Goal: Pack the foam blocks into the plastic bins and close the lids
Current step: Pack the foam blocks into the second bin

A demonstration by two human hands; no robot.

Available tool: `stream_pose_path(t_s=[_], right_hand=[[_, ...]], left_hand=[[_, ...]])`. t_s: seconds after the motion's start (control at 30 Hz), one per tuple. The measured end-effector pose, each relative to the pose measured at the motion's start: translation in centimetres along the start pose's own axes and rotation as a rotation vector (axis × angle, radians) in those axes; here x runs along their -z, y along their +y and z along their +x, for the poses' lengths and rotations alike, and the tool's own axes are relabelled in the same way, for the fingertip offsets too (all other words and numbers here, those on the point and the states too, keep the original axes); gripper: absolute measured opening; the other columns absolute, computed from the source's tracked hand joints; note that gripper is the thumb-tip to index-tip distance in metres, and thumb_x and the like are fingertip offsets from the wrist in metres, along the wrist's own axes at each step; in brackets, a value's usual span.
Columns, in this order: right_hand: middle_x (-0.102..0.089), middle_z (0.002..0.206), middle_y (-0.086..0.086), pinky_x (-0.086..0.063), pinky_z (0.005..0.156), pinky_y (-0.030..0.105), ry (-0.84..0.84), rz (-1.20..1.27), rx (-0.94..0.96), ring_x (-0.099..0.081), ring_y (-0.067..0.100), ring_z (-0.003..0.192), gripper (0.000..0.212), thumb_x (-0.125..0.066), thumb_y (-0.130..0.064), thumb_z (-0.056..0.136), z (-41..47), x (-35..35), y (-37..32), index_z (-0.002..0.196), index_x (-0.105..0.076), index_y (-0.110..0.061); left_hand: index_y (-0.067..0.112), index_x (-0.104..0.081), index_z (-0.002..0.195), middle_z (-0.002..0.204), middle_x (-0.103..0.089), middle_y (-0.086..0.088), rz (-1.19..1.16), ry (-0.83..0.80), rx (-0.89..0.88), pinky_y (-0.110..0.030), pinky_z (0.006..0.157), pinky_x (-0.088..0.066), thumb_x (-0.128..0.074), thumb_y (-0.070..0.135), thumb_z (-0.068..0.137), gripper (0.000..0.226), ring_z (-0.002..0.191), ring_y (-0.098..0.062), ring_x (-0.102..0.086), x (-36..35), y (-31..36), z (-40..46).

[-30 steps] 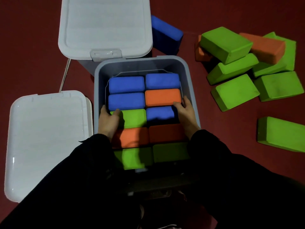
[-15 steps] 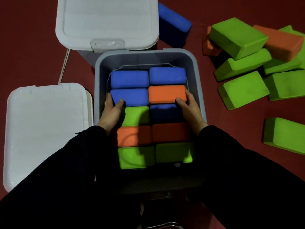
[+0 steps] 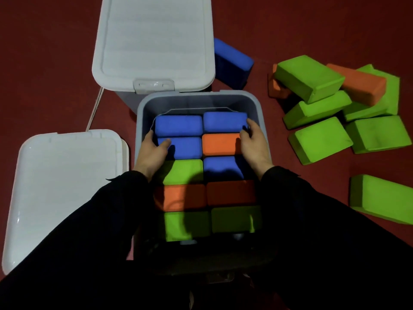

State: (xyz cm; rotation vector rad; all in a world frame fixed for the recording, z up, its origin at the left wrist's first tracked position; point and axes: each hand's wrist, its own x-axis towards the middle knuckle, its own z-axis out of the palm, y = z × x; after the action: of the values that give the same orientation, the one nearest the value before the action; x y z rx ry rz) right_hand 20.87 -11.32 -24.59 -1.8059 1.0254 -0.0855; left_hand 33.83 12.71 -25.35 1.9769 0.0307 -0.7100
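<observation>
Pressing along the packed rows, both hands have moved from the middle blocks to the far ones: left hand (image 3: 152, 151) and right hand (image 3: 252, 144) lie flat-fingered, gripping nothing, inside the open bin (image 3: 196, 98); loose lid (image 3: 64, 186) beside it, seating nearly finished

dark red floor (image 3: 44, 52); a thin pale strip (image 3: 95, 108), perhaps a stick, lies there.

One head-worn wide-angle camera looks steeply down, close over the open bin (image 3: 143, 121) on the floor (image 3: 44, 63).
</observation>
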Motion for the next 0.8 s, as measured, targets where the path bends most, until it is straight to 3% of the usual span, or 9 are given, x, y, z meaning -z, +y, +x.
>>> stream_pose_path(t_s=[0.1, 0.2, 0.27, 0.33, 0.37, 0.4, 0.47, 0.63, 0.8], right_hand=[[-0.04, 0.16, 0.007, -0.029, 0.121, 0.031, 0.071, -0.07, -0.044, -0.04, 0.02, 0.145, 0.052, -0.04, -0.01, 0.102, 3.5, -0.7, -1.1, 0.154, -0.041, -0.013], [-0.039, 0.159, 0.012, -0.034, 0.114, 0.033, 0.046, -0.241, -0.055, -0.043, 0.03, 0.142, 0.061, -0.042, -0.015, 0.102, 5.6, -1.7, -1.5, 0.16, -0.024, -0.008], [-0.044, 0.151, 0.022, -0.043, 0.103, 0.042, 0.039, -0.432, 0.005, -0.051, 0.04, 0.129, 0.07, -0.044, -0.015, 0.098, 6.0, -2.4, -0.7, 0.161, -0.015, -0.005], [-0.047, 0.134, 0.029, -0.045, 0.084, 0.043, 0.067, -0.659, 0.155, -0.056, 0.044, 0.104, 0.066, -0.043, -0.017, 0.096, 5.8, -2.9, 0.9, 0.159, -0.026, -0.006], [-0.048, 0.126, 0.03, -0.041, 0.076, 0.041, 0.085, -0.744, 0.229, -0.055, 0.041, 0.092, 0.062, -0.043, -0.017, 0.096, 5.6, -3.0, 1.4, 0.157, -0.034, -0.009], [-0.049, 0.12, 0.03, -0.038, 0.071, 0.039, 0.096, -0.789, 0.293, -0.051, 0.037, 0.081, 0.059, -0.043, -0.016, 0.096, 5.7, -2.9, 1.8, 0.155, -0.039, -0.012], [-0.047, 0.118, 0.03, -0.045, 0.072, 0.04, 0.048, -0.827, 0.359, -0.045, 0.033, 0.072, 0.055, -0.043, -0.017, 0.099, 6.4, -2.4, 1.9, 0.154, -0.042, -0.015], [-0.023, 0.157, 0.038, -0.049, 0.096, 0.052, 0.034, -0.839, 0.387, -0.05, 0.055, 0.122, 0.054, -0.042, -0.019, 0.106, 6.2, -2.7, 3.3, 0.158, -0.03, -0.014], [-0.017, 0.166, 0.023, -0.036, 0.113, 0.055, 0.082, -0.88, 0.339, -0.034, 0.053, 0.141, 0.067, -0.038, -0.004, 0.098, 5.4, -4.2, 3.3, 0.162, -0.022, -0.019]], left_hand=[[0.011, -0.034, 0.152, 0.143, -0.05, 0.002, -0.019, 0.033, 0.029, -0.02, 0.096, -0.042, -0.055, 0.015, 0.101, 0.056, 0.12, -0.011, -0.05, -0.6, 0.5, 2.3], [0.018, -0.016, 0.16, 0.158, -0.037, -0.003, -0.027, 0.019, 0.067, -0.035, 0.116, -0.035, -0.057, 0.024, 0.099, 0.074, 0.137, -0.019, -0.044, -0.5, 0.5, 4.4], [0.032, -0.016, 0.159, 0.142, -0.056, -0.009, -0.037, -0.014, 0.12, -0.041, 0.102, -0.047, -0.055, 0.026, 0.091, 0.079, 0.111, -0.024, -0.062, -0.3, -0.7, 5.6], [0.047, -0.022, 0.154, 0.107, -0.067, -0.015, -0.041, -0.058, 0.142, -0.042, 0.081, -0.048, -0.053, 0.024, 0.086, 0.079, 0.077, -0.029, -0.062, -0.4, -1.2, 5.9], [0.051, -0.024, 0.153, 0.113, -0.065, -0.018, -0.01, -0.069, 0.14, -0.046, 0.087, -0.048, -0.055, 0.027, 0.084, 0.079, 0.086, -0.036, -0.064, -0.5, -1.0, 5.7], [0.049, -0.023, 0.154, 0.134, -0.056, -0.022, 0.067, -0.084, 0.115, -0.048, 0.102, -0.042, -0.056, 0.03, 0.087, 0.077, 0.113, -0.041, -0.06, -0.6, -0.8, 5.6], [0.036, -0.011, 0.16, 0.161, -0.023, -0.019, 0.317, -0.093, 0.024, -0.037, 0.119, -0.02, -0.05, 0.037, 0.1, 0.071, 0.148, -0.031, -0.027, -0.9, -1.0, 5.3], [0.03, 0.011, 0.159, 0.164, 0.002, -0.023, 0.548, -0.083, -0.11, -0.044, 0.122, -0.017, -0.049, 0.053, 0.099, 0.088, 0.153, -0.037, -0.011, -2.1, -2.6, 4.4], [0.022, 0.015, 0.159, 0.163, 0.013, -0.027, 0.688, -0.055, -0.143, -0.046, 0.121, -0.017, -0.041, 0.052, 0.102, 0.085, 0.152, -0.043, -0.003, -2.8, -1.8, 4.2]])
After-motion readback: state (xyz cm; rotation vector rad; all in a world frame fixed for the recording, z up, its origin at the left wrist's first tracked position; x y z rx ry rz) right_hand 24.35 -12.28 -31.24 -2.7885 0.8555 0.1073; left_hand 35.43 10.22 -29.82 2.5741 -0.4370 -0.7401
